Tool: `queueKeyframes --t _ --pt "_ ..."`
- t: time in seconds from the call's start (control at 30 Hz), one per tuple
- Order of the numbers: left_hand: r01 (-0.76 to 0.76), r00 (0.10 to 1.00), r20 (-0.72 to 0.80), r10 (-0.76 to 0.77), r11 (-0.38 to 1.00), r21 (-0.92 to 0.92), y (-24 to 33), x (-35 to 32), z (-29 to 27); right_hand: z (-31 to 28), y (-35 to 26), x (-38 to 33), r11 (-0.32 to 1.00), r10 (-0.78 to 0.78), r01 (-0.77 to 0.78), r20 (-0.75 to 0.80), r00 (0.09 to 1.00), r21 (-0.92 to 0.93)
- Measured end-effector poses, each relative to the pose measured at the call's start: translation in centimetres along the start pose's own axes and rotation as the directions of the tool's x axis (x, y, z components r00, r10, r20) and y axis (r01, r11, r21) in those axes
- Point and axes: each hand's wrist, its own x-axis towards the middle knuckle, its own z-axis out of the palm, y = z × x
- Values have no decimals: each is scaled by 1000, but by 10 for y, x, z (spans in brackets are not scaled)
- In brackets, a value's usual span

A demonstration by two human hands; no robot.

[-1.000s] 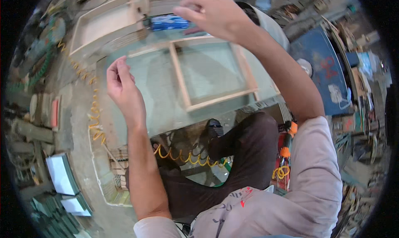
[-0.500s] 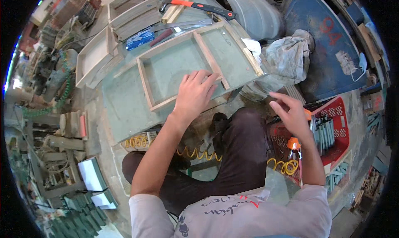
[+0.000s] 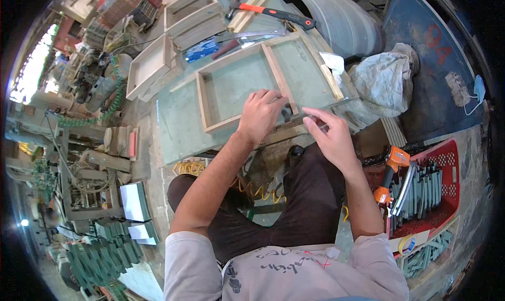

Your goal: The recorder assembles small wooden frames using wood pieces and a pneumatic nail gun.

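Observation:
A wooden frame (image 3: 204, 102) with a cross divider (image 3: 280, 79) lies on the pale green tabletop (image 3: 181, 127). My left hand (image 3: 261, 114) rests over its near rail, fingers curled round the wood just left of the divider's near end. To the right, my right hand (image 3: 329, 135) hovers by the table's near edge, close to that divider end. Its thumb and forefinger are apart, and I see nothing between them; the other fingers are partly hidden. Both forearms reach up over my lap.
An orange and black power tool (image 3: 392, 167) sits at a red crate (image 3: 450, 182) of grey-green strips, right. A claw hammer (image 3: 273, 12), wood strips, a handsaw (image 3: 255, 34) and a blue box (image 3: 201, 49) lie beyond the frame. Shallow wooden trays (image 3: 149, 72) stand far left. Yellow coiled hose (image 3: 258, 188) hangs below.
My right hand has moved left, from near the crate to beside the divider's near end. My left hand stays on the frame's near rail. The whole view has shifted slightly.

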Motion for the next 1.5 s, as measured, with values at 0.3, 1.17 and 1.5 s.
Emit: queueKeyframes --t 0.3,1.17,1.5 --pt "242 963 -51 -263 936 -257 -35 44 -2 36 8 88 996 -87 85 -233 969 -16" --pt "4 996 82 -32 948 320 -130 89 35 33 28 107 985 86 -36 -300 950 168" --pt "124 992 32 -122 988 -92 -37 55 -14 14 17 92 979 58 16 -351 935 204"
